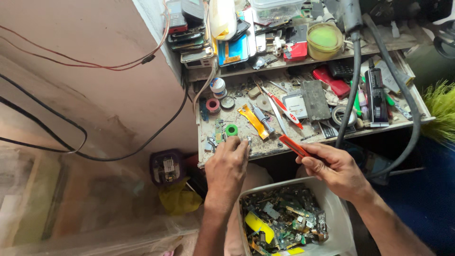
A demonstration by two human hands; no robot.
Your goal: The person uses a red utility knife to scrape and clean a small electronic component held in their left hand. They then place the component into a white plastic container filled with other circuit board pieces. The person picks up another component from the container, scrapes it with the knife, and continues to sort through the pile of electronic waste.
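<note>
My left hand (pixel 227 168) rests at the front edge of the cluttered workbench (pixel 265 150), fingertips pinched on a small metal part (pixel 248 141). A green tape roll (pixel 231 129) lies just beyond it. My right hand (pixel 335 169) grips an orange-red handled tool (pixel 295 145) that points up-left toward the bench edge. Both hands hover above a white plastic tub (pixel 334 208) filled with scrap circuit boards and small electronic parts.
On the bench lie an orange flex strip (pixel 252 120), a screwdriver (pixel 262 118), a red-white tool (pixel 284 107), tape rolls (pixel 213 105), a grey block (pixel 316 99) and a black tube (pixel 376 95). Phones (pixel 189 33) are stacked on the shelf. Black cables (pixel 353 85) hang down right.
</note>
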